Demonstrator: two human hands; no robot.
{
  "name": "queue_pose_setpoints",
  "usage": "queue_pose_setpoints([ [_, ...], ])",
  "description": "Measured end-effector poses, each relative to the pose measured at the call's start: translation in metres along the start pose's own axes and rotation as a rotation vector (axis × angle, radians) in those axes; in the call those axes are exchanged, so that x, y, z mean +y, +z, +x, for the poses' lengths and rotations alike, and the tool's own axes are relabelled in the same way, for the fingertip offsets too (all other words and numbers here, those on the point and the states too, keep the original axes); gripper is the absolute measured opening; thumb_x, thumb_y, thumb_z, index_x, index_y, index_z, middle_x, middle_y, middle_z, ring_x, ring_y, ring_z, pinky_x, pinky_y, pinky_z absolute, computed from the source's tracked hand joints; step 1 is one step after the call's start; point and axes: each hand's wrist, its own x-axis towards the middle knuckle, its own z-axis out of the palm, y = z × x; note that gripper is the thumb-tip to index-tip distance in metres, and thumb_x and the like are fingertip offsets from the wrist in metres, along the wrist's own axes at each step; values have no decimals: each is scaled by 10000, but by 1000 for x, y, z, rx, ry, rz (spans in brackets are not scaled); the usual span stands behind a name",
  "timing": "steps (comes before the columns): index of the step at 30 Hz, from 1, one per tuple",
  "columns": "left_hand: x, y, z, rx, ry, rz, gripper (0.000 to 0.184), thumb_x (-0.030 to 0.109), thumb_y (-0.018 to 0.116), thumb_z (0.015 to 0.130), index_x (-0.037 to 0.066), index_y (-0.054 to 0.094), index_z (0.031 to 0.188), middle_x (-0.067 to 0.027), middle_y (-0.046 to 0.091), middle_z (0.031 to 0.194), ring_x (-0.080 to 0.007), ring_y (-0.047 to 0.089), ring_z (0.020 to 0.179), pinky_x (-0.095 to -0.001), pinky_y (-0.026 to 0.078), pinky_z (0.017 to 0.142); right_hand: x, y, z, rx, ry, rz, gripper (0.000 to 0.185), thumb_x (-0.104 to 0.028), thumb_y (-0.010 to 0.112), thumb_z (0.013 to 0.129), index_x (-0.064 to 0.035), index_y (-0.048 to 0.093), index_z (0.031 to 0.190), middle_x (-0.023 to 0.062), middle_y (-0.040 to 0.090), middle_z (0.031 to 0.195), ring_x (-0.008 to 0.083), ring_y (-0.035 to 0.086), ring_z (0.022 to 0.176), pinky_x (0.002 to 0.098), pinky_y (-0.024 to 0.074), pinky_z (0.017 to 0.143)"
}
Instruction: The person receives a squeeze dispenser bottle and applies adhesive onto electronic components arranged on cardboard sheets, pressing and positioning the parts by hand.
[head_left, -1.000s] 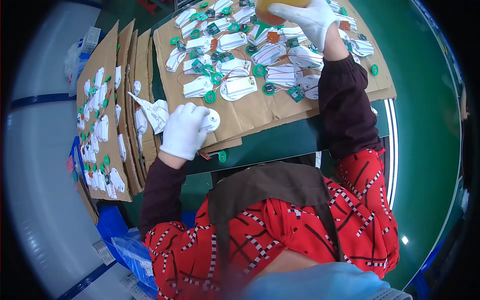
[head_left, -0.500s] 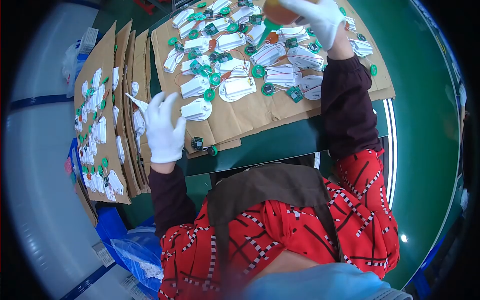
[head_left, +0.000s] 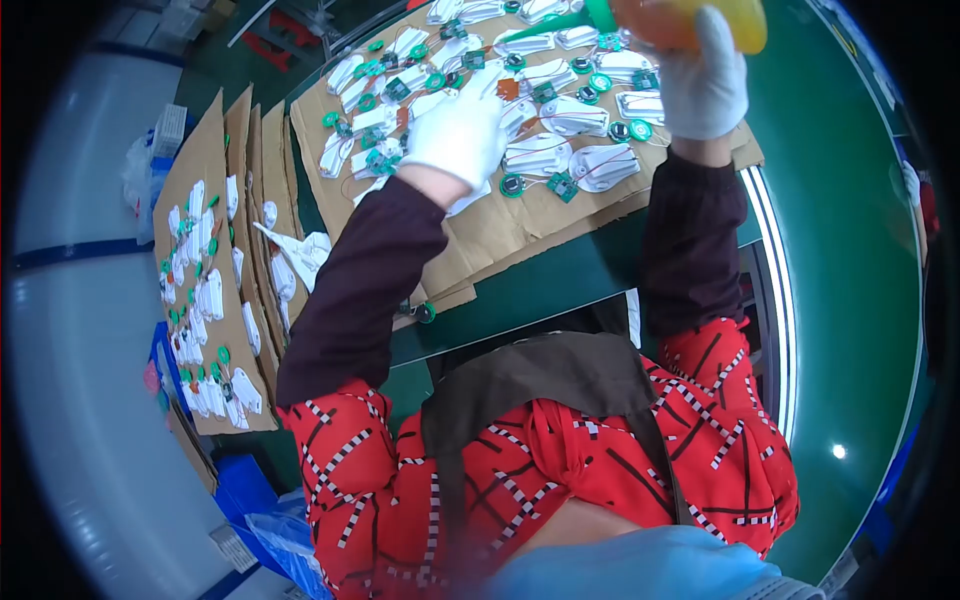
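Note:
My right hand (head_left: 712, 85), in a white glove, is wrapped round a squeeze bottle (head_left: 742, 25) of orange-yellow liquid. The bottle lies tilted, its long green nozzle (head_left: 600, 14) pointing left over the far part of the cardboard sheet (head_left: 480, 245). White plastic housings (head_left: 604, 167) with red wires, round green-rimmed discs (head_left: 641, 130) and small green circuit boards (head_left: 562, 186) cover that sheet in rows. My gloved left hand (head_left: 455, 135) reaches over the housings, fingers stretched forward and slightly blurred. It hides several parts beneath it; I see nothing held in it.
Upright cardboard sheets (head_left: 215, 130) with more housings stand at the left. A crumpled white piece (head_left: 305, 250) lies by them. The green table edge (head_left: 560, 270) runs in front of me. Blue bins (head_left: 245, 490) sit at lower left.
My left hand has moved right and forward, from beside the sheet to over the housings. My right hand, with the bottle, has shifted right and slightly down. The view has shifted a little.

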Motion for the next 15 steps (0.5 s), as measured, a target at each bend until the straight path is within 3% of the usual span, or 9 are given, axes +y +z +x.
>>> queue_pose_setpoints([
  [2,-4,23,19,2,15,155,203,241,582,813,70,621,916,-156,603,976,-309,639,738,-436,510,653,48,-41,9,-313,141,1212,436,-219,620,886,-42,472,1256,78,604,1096,208,587,1005,359,463,867],
  [4,-4,35,26,33,48,227,176,231,588,800,66,637,841,-144,620,973,-289,651,704,-418,510,605,46,-40,6,-295,3,1162,441,-231,622,887,-52,471,1261,76,608,1085,209,590,985,353,465,848],
  [6,-1,33,31,10,25,251,165,224,588,795,67,639,809,-135,630,954,-285,653,681,-408,509,584,23,-36,-6,164,173,136,434,-238,618,889,-52,473,1253,70,607,1083,211,588,979,345,461,841],
  [8,7,32,27,-29,9,267,159,217,588,790,68,641,777,-125,641,936,-281,655,658,-399,508,564,36,-46,-3,137,162,151,422,-243,615,890,-50,480,1241,65,605,1086,213,587,979,340,460,837],
  [10,13,28,26,-9,39,324,127,119,574,803,71,687,833,-110,651,795,-278,668,682,-362,542,600,61,-59,4,-247,100,1120,421,-240,615,888,-53,481,1241,66,602,1096,209,583,989,346,458,844],
  [14,6,31,27,13,17,234,148,150,590,791,67,666,886,-116,641,799,-275,668,712,-367,544,607,54,-64,-1,-256,112,1109,414,-220,613,889,-52,482,1244,67,597,1111,206,577,1008,348,454,862],
  [15,4,32,28,9,21,234,148,150,590,791,67,666,886,-116,641,799,-275,668,712,-367,544,607,41,-57,-6,-42,123,697,409,-210,613,889,-50,484,1242,64,595,1116,206,576,1016,347,452,869],
])
